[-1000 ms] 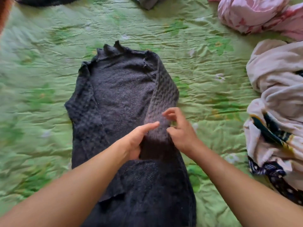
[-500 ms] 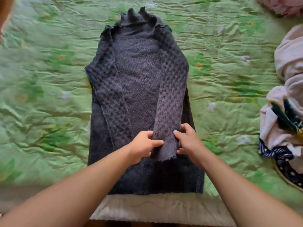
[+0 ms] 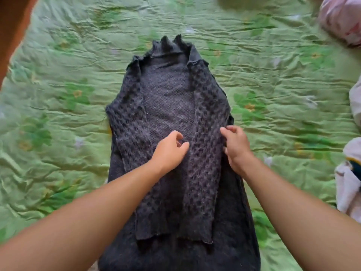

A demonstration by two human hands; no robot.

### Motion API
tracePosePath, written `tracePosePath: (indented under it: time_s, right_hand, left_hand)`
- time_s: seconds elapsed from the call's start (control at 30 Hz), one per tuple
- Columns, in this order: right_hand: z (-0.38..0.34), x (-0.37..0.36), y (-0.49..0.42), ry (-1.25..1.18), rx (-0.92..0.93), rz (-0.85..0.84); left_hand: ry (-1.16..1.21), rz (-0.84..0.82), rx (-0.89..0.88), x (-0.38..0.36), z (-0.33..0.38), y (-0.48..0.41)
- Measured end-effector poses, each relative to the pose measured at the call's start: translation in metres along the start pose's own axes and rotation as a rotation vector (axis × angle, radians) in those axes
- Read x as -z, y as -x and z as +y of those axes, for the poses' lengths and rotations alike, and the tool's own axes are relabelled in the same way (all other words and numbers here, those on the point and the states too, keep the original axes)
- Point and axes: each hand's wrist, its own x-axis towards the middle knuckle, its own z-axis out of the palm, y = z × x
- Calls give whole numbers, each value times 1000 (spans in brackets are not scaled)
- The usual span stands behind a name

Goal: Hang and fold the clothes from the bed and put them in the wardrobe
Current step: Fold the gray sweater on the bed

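Observation:
A dark grey knit sweater (image 3: pixel 168 106) lies flat on the green bedspread (image 3: pixel 58 114), collar away from me, both patterned sleeves folded inward and running down its body. My left hand (image 3: pixel 171 148) hovers over the inner edge of the right-hand sleeve (image 3: pixel 203 173), fingers loosely curled and holding nothing. My right hand (image 3: pixel 236 146) sits at that sleeve's outer edge, its bent fingertips touching the knit. The sleeve cuffs lie free near the sweater's hem.
A pink floral bundle (image 3: pixel 341 22) lies at the far right corner. A white garment with dark patterned trim (image 3: pixel 349 184) is heaped along the right edge. A blurred brown shape (image 3: pixel 13 26) fills the top left corner.
Both hands let go of the right-hand sleeve's cuff and moved up the sleeve towards its middle. The sleeve now lies flat on the sweater.

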Motion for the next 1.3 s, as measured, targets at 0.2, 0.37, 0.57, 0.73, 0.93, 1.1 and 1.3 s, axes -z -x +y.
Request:
tracePosePath:
  time_s: [0.2, 0.37, 0.57, 0.73, 0.93, 1.1, 1.3]
  right_hand:
    - [-55, -13, -53, -361, -298, -335]
    - [-62, -16, -79, -314, -331, -618]
    - [-63, -20, -95, -576, -118, -340]
    - [-66, -9, -120, -384, -99, -53]
    - [-86, 4, -114, 990, 477, 284]
    - [-123, -59, -141, 1164, 809, -38]
    - [-189, -118, -193, 1049, 464, -26]
  left_hand:
    - [320, 81, -38, 35, 61, -120]
    - [431, 15, -84, 55, 100, -200]
    - [420, -5, -191, 67, 122, -252]
    - [360, -37, -226, 72, 142, -274]
    - [-158, 282, -420, 93, 107, -242]
    - [-360, 616, -128, 150, 25, -226]
    - [9, 325, -18, 185, -11, -251]
